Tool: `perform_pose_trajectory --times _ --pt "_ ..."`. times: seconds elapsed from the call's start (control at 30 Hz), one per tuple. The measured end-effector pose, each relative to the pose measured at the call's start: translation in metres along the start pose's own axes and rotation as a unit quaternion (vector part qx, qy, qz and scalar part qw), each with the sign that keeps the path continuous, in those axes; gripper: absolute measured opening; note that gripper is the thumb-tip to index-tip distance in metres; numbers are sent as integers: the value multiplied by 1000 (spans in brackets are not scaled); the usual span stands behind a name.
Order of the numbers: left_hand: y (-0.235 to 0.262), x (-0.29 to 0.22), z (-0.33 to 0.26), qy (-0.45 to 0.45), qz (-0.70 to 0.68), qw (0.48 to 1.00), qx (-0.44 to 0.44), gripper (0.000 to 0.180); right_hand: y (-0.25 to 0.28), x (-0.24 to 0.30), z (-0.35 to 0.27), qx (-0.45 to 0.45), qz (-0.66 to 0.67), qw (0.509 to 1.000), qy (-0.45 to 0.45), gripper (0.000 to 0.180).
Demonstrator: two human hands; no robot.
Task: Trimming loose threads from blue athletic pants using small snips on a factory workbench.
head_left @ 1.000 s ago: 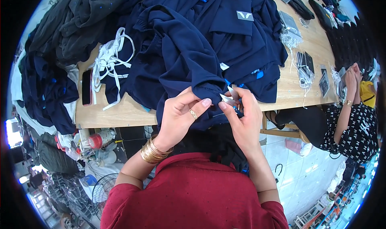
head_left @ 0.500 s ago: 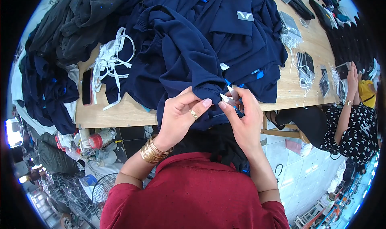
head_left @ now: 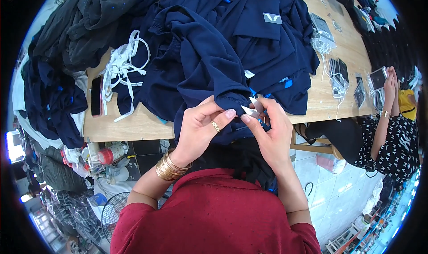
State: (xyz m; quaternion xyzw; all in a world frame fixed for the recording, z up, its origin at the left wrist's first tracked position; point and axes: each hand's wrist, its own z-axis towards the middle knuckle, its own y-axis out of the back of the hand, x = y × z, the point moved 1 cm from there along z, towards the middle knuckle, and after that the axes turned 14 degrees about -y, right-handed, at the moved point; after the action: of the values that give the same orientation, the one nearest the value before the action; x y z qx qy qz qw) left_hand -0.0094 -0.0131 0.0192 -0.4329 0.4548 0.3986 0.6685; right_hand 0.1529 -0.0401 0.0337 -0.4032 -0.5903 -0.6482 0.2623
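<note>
A navy blue garment (head_left: 196, 53) lies across the table toward me, its gathered edge at the near end. My left hand (head_left: 203, 125) pinches that edge between thumb and fingers; a gold ring and several bangles are on this hand and wrist. Close on its right, my right hand (head_left: 269, 127) is closed around small thread snips (head_left: 252, 110). Their two pale pointed blades stick out apart, pointing left at the gathered edge. The snips' handle is mostly hidden in my fingers.
White cords (head_left: 127, 71) lie in a tangle beside a phone (head_left: 96, 96). Dark garments (head_left: 84, 26) are heaped at the far left. Packets with strings (head_left: 339, 75) lie along the table (head_left: 321, 107) on the right. A co-worker (head_left: 383, 138) sits there, hands raised beside a dark packet (head_left: 379, 79).
The snips have shifted slightly left, nearer the gathered edge. My left hand has hardly moved. At the right, the dark packet beside the co-worker's hands has turned and shows more of its face.
</note>
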Motion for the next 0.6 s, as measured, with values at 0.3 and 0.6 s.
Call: perform_pose_trajectory --times 0.3,0.6 --pt "2 -2 1 14 4 1000 2 17 10 3 1 21 -48 998 40 26" --pt "4 -3 1 24 14 999 25 18 8 5 6 5 -69 994 80 23"
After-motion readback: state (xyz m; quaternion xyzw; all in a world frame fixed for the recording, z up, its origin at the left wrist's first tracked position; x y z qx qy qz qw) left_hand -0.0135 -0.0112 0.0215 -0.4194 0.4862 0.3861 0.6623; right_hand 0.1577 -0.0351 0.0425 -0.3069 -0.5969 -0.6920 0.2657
